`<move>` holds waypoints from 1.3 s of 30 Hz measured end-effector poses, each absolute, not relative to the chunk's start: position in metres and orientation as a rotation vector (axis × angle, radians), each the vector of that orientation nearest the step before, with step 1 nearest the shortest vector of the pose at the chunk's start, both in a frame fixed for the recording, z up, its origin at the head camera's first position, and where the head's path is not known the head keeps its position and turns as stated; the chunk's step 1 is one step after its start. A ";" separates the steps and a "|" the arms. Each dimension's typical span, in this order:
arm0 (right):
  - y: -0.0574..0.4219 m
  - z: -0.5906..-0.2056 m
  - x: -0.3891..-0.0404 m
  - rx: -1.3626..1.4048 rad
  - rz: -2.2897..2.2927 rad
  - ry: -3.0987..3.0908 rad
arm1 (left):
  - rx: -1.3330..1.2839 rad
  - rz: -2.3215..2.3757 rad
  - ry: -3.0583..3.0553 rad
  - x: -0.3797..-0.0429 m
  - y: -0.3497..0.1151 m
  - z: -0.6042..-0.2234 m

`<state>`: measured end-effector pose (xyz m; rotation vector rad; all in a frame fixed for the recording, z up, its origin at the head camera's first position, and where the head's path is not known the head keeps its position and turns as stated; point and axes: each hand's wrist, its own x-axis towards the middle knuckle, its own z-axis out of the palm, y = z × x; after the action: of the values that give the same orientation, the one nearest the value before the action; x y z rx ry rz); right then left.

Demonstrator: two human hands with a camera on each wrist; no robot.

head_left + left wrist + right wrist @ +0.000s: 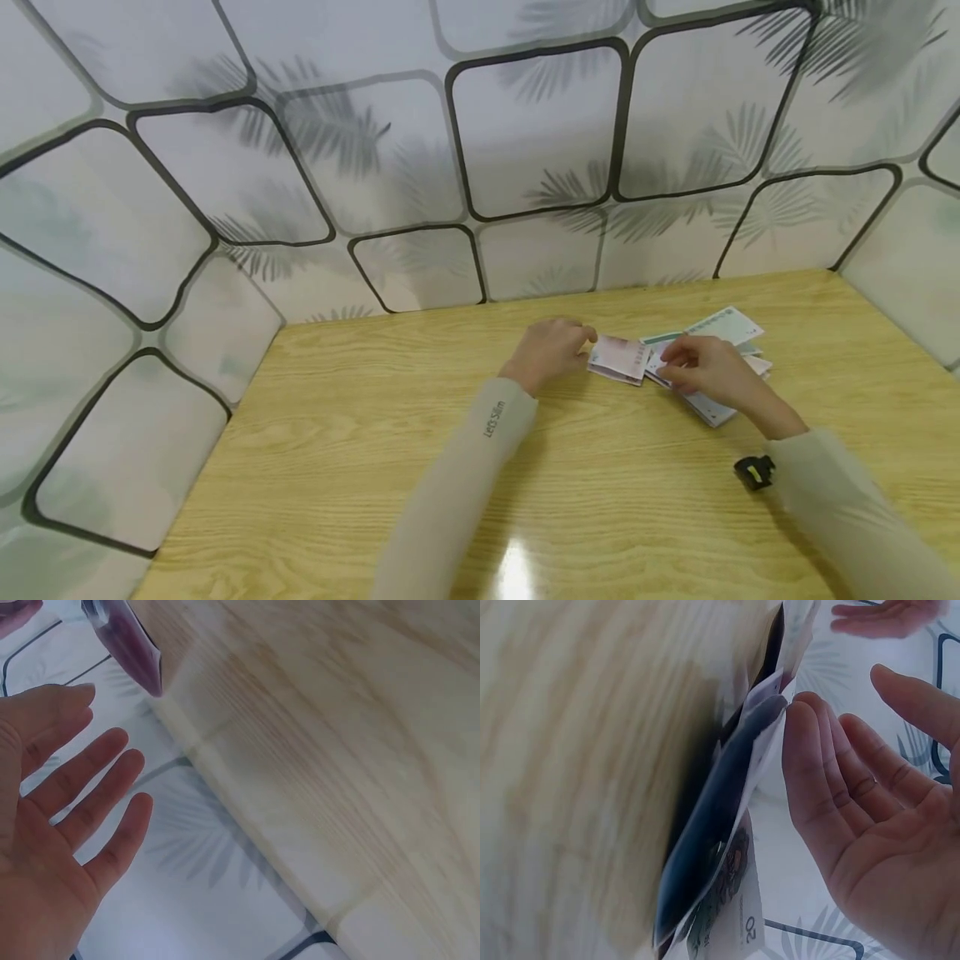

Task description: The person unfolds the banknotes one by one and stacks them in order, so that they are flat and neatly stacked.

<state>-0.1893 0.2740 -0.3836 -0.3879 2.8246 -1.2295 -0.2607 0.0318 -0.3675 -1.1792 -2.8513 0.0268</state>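
Note:
A folded pinkish banknote (621,357) lies on the wooden table between the two hands. Just left of it, the left hand (551,350) has its fingertips close to the note's edge. The left wrist view shows that hand's fingers (97,765) spread and relaxed, with nothing in them. Over a loose pile of banknotes (726,325), some greenish and some pale, hovers the right hand (712,371). In the right wrist view its fingers (806,757) are loosely extended beside the folded notes (720,795), thumb apart, gripping nothing. It partly hides the pile in the head view.
The wooden table (360,433) meets a wall covering (540,133) with a stone and leaf pattern at its back edge. A black strap-like device (753,472) sits at the right wrist. Both forearms wear light sleeves.

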 end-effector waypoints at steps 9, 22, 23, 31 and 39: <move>0.269 -0.384 -0.191 -0.369 -1.241 2.794 | -1.206 0.085 -2.886 -0.259 0.049 -0.373; 0.263 -0.383 -0.190 -0.368 -1.250 2.778 | -1.225 0.154 -2.853 -0.257 0.059 -0.384; 0.262 -0.382 -0.190 -0.367 -1.254 2.778 | -1.222 0.150 -2.840 -0.257 0.059 -0.384; 0.261 -0.379 -0.192 -0.350 -1.260 2.774 | -1.076 -0.001 -2.661 -0.260 0.053 -0.385; 0.261 -0.380 -0.195 -0.305 -1.248 2.795 | -0.938 -0.176 -2.621 -0.260 0.042 -0.375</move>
<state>-0.1949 0.2607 -0.3803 -0.3050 2.7947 -1.2484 -0.2603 0.0419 -0.3754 -0.9382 -2.6215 -0.1763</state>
